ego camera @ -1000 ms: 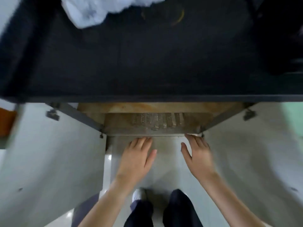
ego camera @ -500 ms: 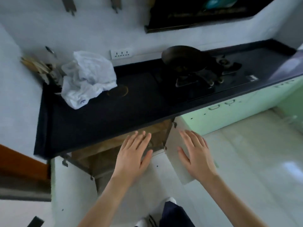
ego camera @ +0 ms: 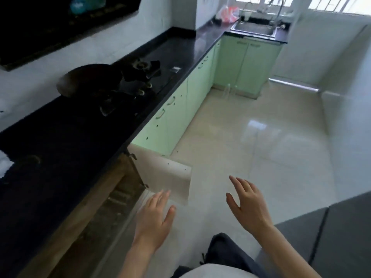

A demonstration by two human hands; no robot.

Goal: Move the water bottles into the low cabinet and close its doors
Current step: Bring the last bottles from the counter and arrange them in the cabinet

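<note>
The low cabinet [ego camera: 120, 199] under the black counter stands open at the lower left, its dim inside blurred. Its right door [ego camera: 166, 177] swings out over the floor, pale inner face showing. My left hand [ego camera: 154, 217] hovers open just in front of the cabinet mouth, below that door. My right hand [ego camera: 249, 205] is open too, fingers spread above the floor tiles, right of the door. Two clear water bottles [ego camera: 229, 91] stand far off on the floor by the green corner cabinets.
A black countertop [ego camera: 60, 141] runs along the left with a gas stove [ego camera: 140, 77] and a dark pan [ego camera: 88, 79]. Green cabinets [ego camera: 180, 109] line the wall toward a sink [ego camera: 255, 29]. Glossy floor [ego camera: 261, 147] opens to the right; a grey block [ego camera: 331, 237] sits lower right.
The view has swung up and to the right, from the cabinet mouth to the length of the kitchen. Both hands stay open and empty, drawn back from the cabinet.
</note>
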